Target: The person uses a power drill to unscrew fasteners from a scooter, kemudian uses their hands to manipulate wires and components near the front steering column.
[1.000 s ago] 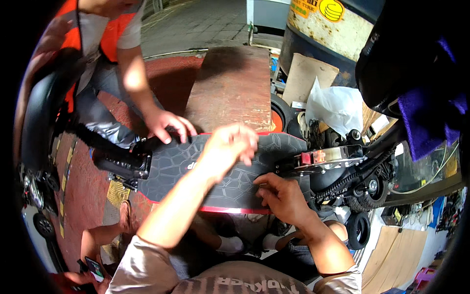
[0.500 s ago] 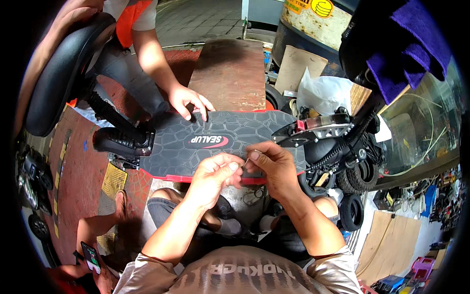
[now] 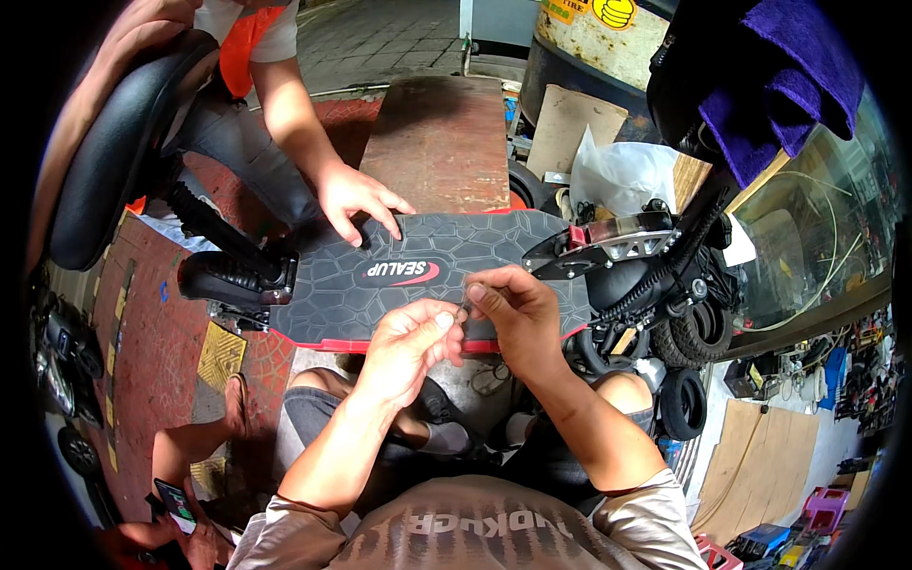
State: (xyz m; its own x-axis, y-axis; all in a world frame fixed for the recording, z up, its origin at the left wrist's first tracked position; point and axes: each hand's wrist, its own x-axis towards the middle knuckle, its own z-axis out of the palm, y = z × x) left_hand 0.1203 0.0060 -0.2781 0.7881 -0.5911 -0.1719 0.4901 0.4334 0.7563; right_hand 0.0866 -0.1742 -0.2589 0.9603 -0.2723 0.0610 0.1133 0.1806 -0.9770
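Observation:
Close together over the near edge of the scooter deck (image 3: 332,309), both my hands are pinched. My left hand (image 3: 410,344) has its thumb pressed to its bent forefinger. Just right of it, my right hand (image 3: 521,313) pinches thumb against fingers. Something tiny and thin seems to sit between the fingertips, too small to name. The deck is black with a raised cracked-stone pattern and red edging. At its far edge rests another person's hand (image 3: 361,201), fingers spread on the mat.
A black scooter seat (image 3: 133,142) rises at the left, the folding stem joint (image 3: 617,237) at the right. Behind the deck stands a worn wooden board (image 3: 437,142). Tyres (image 3: 682,408) and a purple cloth (image 3: 788,95) are on the right. Another person holds a phone (image 3: 175,503) lower left.
My right hand has shifted slightly left, bringing its fingertips nearer my left hand's. The other person's fingers have moved a little on the deck. The view has shifted slightly.

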